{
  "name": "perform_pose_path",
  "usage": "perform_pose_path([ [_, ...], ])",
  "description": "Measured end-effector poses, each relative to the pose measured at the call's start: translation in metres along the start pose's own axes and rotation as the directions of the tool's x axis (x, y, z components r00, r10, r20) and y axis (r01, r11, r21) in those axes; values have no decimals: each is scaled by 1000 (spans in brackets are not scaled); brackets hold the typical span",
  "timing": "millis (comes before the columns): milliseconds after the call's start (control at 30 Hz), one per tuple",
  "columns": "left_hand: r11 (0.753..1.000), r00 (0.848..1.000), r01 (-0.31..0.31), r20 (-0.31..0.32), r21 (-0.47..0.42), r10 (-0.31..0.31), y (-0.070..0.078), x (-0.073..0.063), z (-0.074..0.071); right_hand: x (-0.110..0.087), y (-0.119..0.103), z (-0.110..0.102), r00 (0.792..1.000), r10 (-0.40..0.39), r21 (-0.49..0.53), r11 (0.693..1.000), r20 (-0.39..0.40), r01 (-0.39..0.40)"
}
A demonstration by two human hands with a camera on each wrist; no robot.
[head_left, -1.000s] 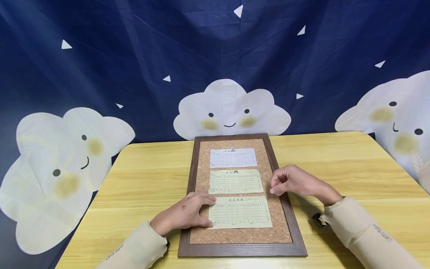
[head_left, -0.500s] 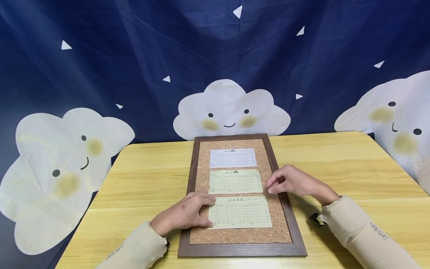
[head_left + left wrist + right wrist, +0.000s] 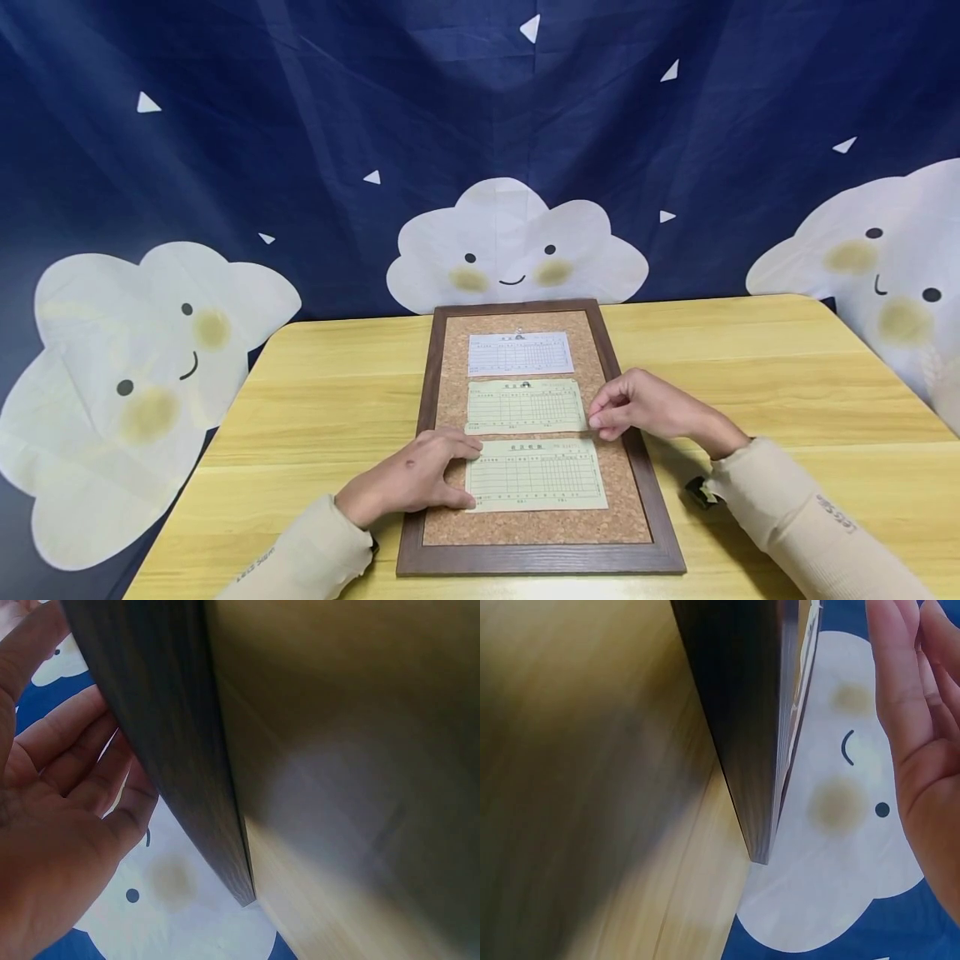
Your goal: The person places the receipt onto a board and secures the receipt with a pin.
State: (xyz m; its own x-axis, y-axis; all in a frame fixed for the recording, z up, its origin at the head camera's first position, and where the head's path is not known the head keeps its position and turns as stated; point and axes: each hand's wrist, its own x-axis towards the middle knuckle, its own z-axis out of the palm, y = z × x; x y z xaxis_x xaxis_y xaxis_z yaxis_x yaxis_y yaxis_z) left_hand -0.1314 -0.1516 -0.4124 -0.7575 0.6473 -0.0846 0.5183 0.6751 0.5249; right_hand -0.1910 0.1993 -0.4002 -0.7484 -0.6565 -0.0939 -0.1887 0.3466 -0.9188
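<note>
A cork board (image 3: 536,529) in a dark wooden frame lies on the table with three printed paper forms on it. The white form (image 3: 521,354) is at the top, with a pale green form (image 3: 526,407) in the middle and another green form (image 3: 536,479) at the bottom. Small shiny pins (image 3: 527,384) show at the top edges of the upper two. My left hand (image 3: 416,471) rests on the bottom form's left edge, fingers extended. My right hand (image 3: 648,404) has thumb and fingertips close together at the middle form's lower right corner; anything between them is hidden.
The board's frame (image 3: 427,558) stands near the front edge of the yellow wooden table (image 3: 322,383). A dark blue curtain (image 3: 330,108) with printed clouds hangs behind the table. In the wrist views the frame (image 3: 161,727) shows as a thick raised edge.
My right hand has moved slightly left, from the board's right side to the middle form's lower right corner. My left hand and the forms have stayed in place.
</note>
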Motion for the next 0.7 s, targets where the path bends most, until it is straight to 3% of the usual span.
perform_pose_path([
  [700, 1000, 1000, 10, 8, -12, -10, 0, 0, 0, 14, -8, 11, 999, 22, 31, 999, 44, -24],
])
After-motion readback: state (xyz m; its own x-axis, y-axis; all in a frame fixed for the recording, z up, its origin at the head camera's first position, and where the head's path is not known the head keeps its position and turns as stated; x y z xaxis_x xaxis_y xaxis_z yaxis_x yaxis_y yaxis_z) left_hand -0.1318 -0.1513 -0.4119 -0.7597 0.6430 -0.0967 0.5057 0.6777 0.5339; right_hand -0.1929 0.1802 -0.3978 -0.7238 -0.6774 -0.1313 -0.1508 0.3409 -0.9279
